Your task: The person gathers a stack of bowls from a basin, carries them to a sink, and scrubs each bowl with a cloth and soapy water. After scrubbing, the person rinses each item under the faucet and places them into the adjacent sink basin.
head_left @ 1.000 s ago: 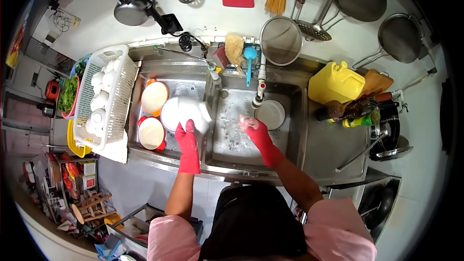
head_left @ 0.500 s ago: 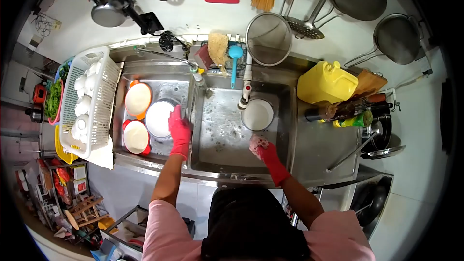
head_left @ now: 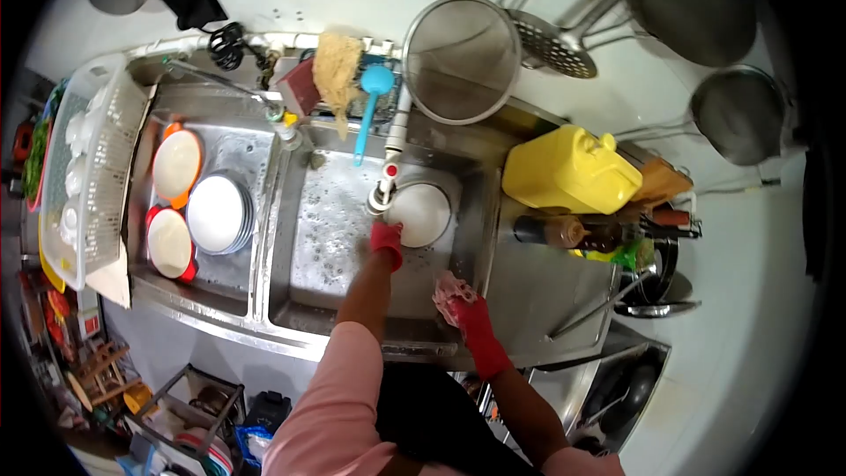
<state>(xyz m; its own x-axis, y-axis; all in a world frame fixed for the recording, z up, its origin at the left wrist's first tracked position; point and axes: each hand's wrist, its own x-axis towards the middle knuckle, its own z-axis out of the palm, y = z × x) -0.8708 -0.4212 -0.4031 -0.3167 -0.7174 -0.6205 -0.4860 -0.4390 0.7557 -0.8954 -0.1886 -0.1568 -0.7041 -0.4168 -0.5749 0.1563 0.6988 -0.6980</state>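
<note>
My left hand (head_left: 386, 245), in a red rubber glove, is at the left rim of a white plate (head_left: 423, 215) in the right basin. Its fingers look closed on that rim, though the glove partly hides the grip. Bunched in my gloved right hand (head_left: 477, 322) is a pink mesh cloth (head_left: 453, 294), held over the front right part of the same basin. A stack of white plates (head_left: 218, 213) sits in the left basin, beside an orange-handled dish (head_left: 177, 167) and a red-handled dish (head_left: 170, 244).
The tap (head_left: 381, 198) overhangs the right basin near the plate. A white basket (head_left: 106, 194) of white crockery stands left of the sink. On the right counter are a yellow jug (head_left: 564, 167) and several bottles. A blue ladle (head_left: 370, 106) and strainers (head_left: 463, 57) hang behind.
My left hand has moved from the plate stack in the left basin to the plate in the right one. My right hand keeps the pink cloth. The view has shifted right.
</note>
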